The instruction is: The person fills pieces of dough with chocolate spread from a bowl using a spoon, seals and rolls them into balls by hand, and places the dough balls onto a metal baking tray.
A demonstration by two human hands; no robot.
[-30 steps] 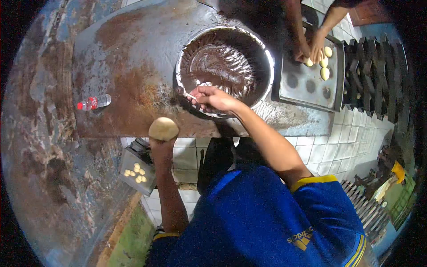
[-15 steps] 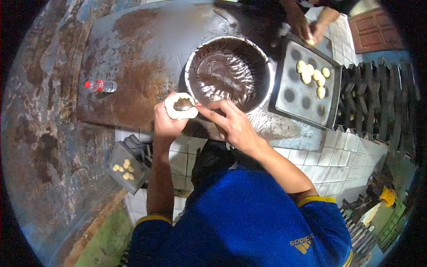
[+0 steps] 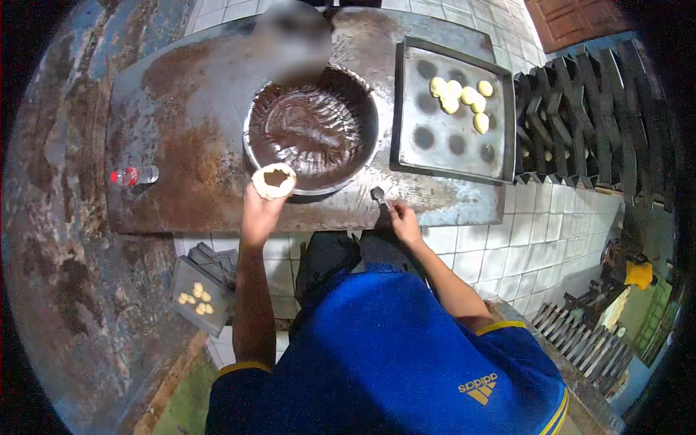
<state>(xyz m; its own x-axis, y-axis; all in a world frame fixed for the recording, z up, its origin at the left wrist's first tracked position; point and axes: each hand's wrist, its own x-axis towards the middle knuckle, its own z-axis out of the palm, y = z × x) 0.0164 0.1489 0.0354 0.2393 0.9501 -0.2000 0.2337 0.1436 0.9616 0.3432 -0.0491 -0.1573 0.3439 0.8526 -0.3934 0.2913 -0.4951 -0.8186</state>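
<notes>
My left hand [image 3: 262,214] holds up a round of pale dough [image 3: 274,181] with dark filling in its middle, at the near left rim of a big bowl. Dark brown paste coats the inside of the bowl [image 3: 371,138]. To the right of the bowl, over the table's near edge, my right hand [image 3: 403,219] grips the handle of a spoon [image 3: 378,194], whose bowl looks dark. Several pale dough pieces [image 3: 480,123] lie grouped in a dark-rimmed baking tray [image 3: 435,156] on the right of the table.
A bottle with a red cap [image 3: 135,175] lies at the left of the table [image 3: 181,130]. Below its edge is a smaller tray [image 3: 190,279] with several dough pieces. Dark stacked racks [image 3: 594,123] stand at the right. A blurred patch covers the bowl's far side.
The right hand has moved away from the dough to the right with the spoon. Dark filling now covers more of the dough's middle. The other person's hands over the tray are gone from view.
</notes>
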